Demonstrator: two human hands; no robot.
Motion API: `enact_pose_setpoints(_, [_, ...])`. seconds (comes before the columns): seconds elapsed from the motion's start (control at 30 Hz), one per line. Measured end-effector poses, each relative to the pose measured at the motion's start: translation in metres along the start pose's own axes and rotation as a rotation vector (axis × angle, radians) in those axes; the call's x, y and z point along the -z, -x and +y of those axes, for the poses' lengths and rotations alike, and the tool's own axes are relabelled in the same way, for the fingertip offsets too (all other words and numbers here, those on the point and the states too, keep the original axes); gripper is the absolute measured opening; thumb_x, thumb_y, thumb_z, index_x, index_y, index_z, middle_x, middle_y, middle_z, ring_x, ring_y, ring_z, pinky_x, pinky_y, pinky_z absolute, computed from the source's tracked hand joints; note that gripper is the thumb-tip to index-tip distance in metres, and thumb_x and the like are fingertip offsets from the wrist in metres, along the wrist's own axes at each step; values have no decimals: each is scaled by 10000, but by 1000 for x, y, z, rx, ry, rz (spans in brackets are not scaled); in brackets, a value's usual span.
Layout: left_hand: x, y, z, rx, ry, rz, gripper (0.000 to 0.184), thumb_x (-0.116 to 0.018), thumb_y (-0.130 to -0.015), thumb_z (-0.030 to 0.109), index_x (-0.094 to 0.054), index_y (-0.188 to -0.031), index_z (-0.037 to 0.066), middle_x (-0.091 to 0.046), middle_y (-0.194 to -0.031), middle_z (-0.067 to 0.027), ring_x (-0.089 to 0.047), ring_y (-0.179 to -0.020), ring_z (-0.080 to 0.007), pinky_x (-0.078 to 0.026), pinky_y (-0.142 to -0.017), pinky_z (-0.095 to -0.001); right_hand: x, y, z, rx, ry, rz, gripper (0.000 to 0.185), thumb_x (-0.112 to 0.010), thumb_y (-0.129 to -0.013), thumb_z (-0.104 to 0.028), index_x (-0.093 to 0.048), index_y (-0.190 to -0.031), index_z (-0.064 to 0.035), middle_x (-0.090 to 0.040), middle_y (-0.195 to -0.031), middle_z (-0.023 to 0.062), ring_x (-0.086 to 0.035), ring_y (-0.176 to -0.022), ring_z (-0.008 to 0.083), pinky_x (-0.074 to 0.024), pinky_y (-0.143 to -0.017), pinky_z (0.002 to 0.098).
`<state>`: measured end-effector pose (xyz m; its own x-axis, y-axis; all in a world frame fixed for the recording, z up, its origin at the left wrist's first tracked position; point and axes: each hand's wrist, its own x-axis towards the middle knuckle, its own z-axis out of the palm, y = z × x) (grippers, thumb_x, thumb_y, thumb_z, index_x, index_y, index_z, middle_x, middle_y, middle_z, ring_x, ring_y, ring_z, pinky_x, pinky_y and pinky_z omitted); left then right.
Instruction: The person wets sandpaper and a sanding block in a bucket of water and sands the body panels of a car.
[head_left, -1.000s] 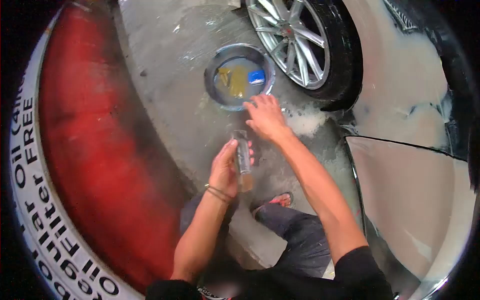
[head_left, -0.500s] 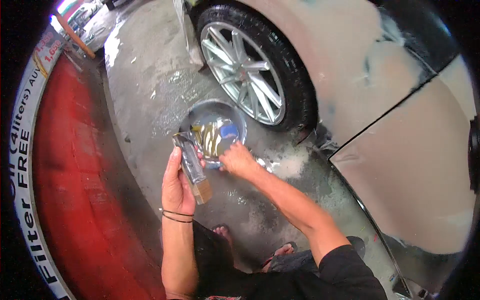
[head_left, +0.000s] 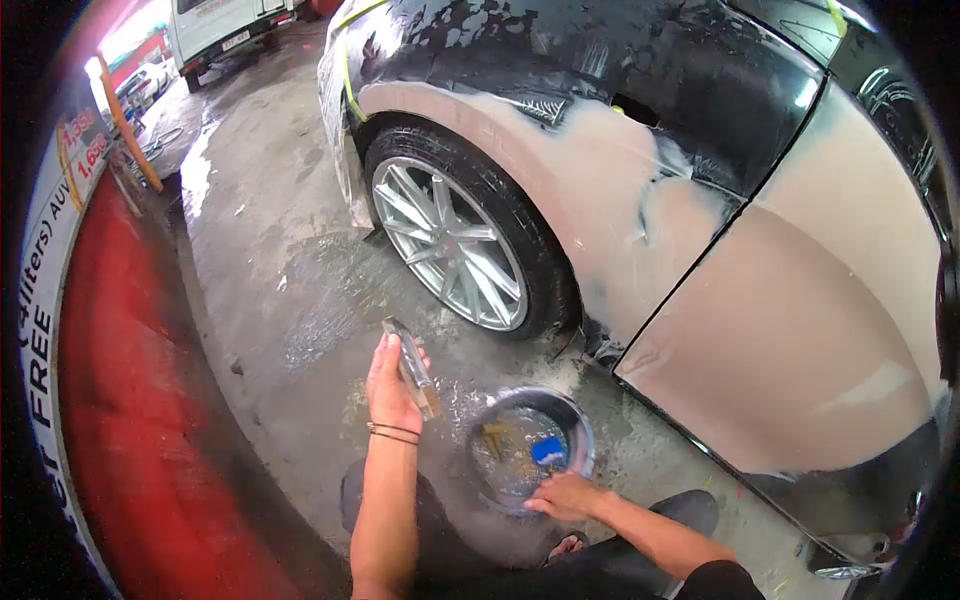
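Note:
A narrow block with a dark, shiny wrapped face and a brown end (head_left: 412,372) is gripped in my left hand (head_left: 393,388), raised over the floor. My right hand (head_left: 565,495) is at the near rim of a round dark basin (head_left: 583,440), its fingers bent downward; whether they hold anything is hidden. Inside the basin, in shallow water, lie a blue sponge-like piece (head_left: 548,451) and a yellowish piece (head_left: 494,430).
A car's silver wheel (head_left: 450,245) stands beyond the basin. Beige patches cover the car's fender and door (head_left: 780,340) on the right. A red curved barrier (head_left: 150,400) with a lettered white edge runs along the left. A white vehicle (head_left: 225,35) is far back.
The view has tilted up, showing more of the car, and the basin now appears lower. My left hand still holds the block. My right hand remains by the basin's rim.

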<state>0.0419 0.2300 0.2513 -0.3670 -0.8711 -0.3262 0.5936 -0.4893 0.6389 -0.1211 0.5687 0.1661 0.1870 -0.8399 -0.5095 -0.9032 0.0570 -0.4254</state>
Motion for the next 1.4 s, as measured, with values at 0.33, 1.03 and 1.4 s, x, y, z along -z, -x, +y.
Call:
enact_pose_setpoints(0.33, [-16,-2,-23,83,-89,-23,475,-731,-1087,242,-605,-1519,90,-731,-1124,-74,-719,-943,-187,-611,-810,-347,-144,-93,89,-339,-208,-327,480,-597,-947,-224,-754,-1343,-4,-744,-1375,256,-723,-1284,400,-556,-1094,516])
enact_pose_setpoints(1.03, [-84,7,-103,-511,-552,-234,502,-828,-980,95,-677,-1454,27,-709,-1330,-96,-670,-1209,-214,-522,-1086,-385,472,154,-95,26,106,1398,231,-649,-1092,-177,-752,-1276,-82,-761,-1153,50,-693,-1062,166,-568,-992,356])
enact_pose_setpoints(1.4, [-208,51,-71,-1111,-744,-308,516,-841,-944,88,-685,-1429,13,-721,-1319,-129,-665,-1179,-267,-515,-1081,-401,178,81,44,-114,-161,889,304,-650,-1000,-110,-743,-1288,-97,-764,-1216,177,-733,-1123,410,-602,-982,503])
